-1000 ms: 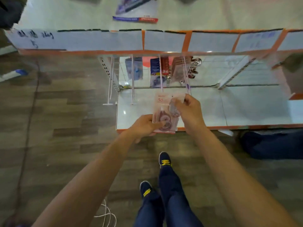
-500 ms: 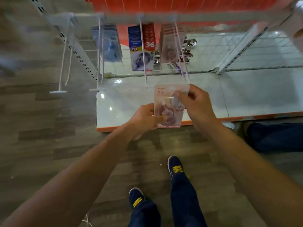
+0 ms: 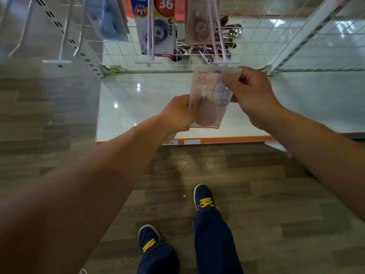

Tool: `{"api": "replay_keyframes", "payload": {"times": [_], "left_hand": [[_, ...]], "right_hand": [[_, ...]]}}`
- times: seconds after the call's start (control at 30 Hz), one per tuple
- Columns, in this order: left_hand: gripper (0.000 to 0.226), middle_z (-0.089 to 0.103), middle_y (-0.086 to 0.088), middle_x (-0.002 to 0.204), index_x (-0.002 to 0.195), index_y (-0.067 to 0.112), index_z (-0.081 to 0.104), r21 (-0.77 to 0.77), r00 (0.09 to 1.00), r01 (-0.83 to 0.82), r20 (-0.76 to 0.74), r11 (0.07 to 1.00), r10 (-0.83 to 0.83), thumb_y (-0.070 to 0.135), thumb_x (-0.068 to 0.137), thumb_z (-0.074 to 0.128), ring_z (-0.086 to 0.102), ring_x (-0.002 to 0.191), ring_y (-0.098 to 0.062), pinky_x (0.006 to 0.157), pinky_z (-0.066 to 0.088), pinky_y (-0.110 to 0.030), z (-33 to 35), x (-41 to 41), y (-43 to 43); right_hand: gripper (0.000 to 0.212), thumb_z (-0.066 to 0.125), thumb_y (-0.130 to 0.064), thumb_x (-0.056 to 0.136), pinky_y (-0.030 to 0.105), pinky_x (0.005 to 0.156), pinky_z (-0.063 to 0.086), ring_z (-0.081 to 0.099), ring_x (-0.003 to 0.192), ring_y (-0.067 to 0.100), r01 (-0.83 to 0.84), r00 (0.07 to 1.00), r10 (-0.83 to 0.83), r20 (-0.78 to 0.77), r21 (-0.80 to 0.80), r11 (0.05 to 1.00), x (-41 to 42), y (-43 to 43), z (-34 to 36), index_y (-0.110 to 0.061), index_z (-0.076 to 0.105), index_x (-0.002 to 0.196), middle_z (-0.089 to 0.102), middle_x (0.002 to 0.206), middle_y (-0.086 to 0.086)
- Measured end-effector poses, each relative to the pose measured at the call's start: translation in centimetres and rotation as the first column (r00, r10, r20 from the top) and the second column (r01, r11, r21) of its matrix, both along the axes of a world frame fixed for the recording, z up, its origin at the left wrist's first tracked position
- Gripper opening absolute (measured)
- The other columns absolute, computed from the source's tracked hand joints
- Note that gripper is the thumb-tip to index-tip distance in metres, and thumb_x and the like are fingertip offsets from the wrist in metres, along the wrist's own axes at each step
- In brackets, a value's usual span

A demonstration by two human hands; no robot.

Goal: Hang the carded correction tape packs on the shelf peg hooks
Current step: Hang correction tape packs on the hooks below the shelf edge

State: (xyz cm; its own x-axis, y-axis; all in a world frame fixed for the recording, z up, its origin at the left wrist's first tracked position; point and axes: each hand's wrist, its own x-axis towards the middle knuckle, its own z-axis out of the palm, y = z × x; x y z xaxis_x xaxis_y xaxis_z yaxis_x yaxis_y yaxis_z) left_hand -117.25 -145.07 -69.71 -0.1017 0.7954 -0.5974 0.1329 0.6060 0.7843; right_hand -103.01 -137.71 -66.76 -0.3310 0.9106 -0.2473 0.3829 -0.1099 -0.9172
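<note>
A pink carded correction tape pack (image 3: 205, 101), marked 36, is held in both hands just below and in front of a peg hook (image 3: 218, 34). My left hand (image 3: 177, 115) grips its lower left edge. My right hand (image 3: 250, 93) pinches its upper right part, the top edge close to the hook's front tip (image 3: 225, 61). More pink packs (image 3: 199, 22) hang further back on that hook. A blue and red pack (image 3: 158, 26) hangs on the hook to the left, and a blue pack (image 3: 110, 18) beyond it.
A white shelf base (image 3: 142, 107) with an orange front edge lies under the hooks. Bare peg hooks (image 3: 63, 36) stick out at the left. A wire grid back panel (image 3: 276, 36) stands behind. Metal clips (image 3: 229, 32) lie in the back. My feet stand on wood flooring.
The view has tilted down and come closer to the shelf. Both hands have raised the pink pack so its top edge now sits near the hook's tip.
</note>
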Motion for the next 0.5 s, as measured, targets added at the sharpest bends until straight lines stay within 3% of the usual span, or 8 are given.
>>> {"api": "replay_keyframes", "payload": {"times": [0.1, 0.27, 0.43, 0.5], "left_hand": [[0.028, 0.065, -0.006, 0.114, 0.111, 0.022, 0.059, 0.008, 0.999, -0.036, 0.015, 0.999, 0.036, 0.013, 0.087, 0.068, 0.060, 0.109, -0.030, 0.082, 0.055, -0.044, -0.8, 0.6, 1.3], [0.039, 0.064, -0.002, 0.118, 0.124, 0.022, 0.056, -0.010, 0.995, -0.079, 0.057, 0.997, 0.079, 0.018, 0.087, 0.069, 0.059, 0.110, -0.024, 0.070, 0.049, -0.029, -1.7, 0.9, 2.8], [0.044, 0.060, -0.001, 0.124, 0.129, 0.023, 0.052, -0.028, 0.996, -0.072, 0.056, 0.997, 0.074, 0.021, 0.088, 0.067, 0.057, 0.114, -0.021, 0.082, 0.046, -0.035, -2.1, 0.6, 4.6], [0.041, 0.061, 0.000, 0.123, 0.128, 0.023, 0.052, -0.033, 0.997, -0.073, 0.031, 0.997, 0.074, 0.022, 0.089, 0.066, 0.057, 0.114, -0.021, 0.082, 0.047, -0.034, -2.2, 0.5, 5.4]], "right_hand": [[0.009, 0.058, -0.027, 0.094, 0.040, 0.083, 0.058, 0.068, 0.090, 0.011, -0.011, 1.000, 0.010, 0.027, 0.037, 0.999, 0.2, 1.5, -0.5, -0.026, 0.063, 0.086, 0.070, 0.092, -0.007], [0.010, 0.058, -0.028, 0.094, 0.039, 0.083, 0.058, 0.068, 0.088, 0.009, -0.059, 0.998, 0.057, 0.030, 0.068, 0.996, 0.3, 3.5, -1.4, -0.028, 0.063, 0.085, 0.070, 0.090, -0.008], [0.015, 0.056, -0.025, 0.094, 0.040, 0.085, 0.057, 0.066, 0.098, 0.012, -0.093, 0.995, 0.089, 0.042, 0.105, 0.990, 0.1, 5.6, -2.1, -0.034, 0.067, 0.095, 0.071, 0.102, -0.006], [0.017, 0.058, -0.029, 0.091, 0.043, 0.084, 0.056, 0.068, 0.096, 0.013, -0.092, 0.994, 0.086, 0.062, 0.117, 0.989, -0.2, 6.6, -2.5, -0.028, 0.071, 0.100, 0.072, 0.100, -0.005]]}}
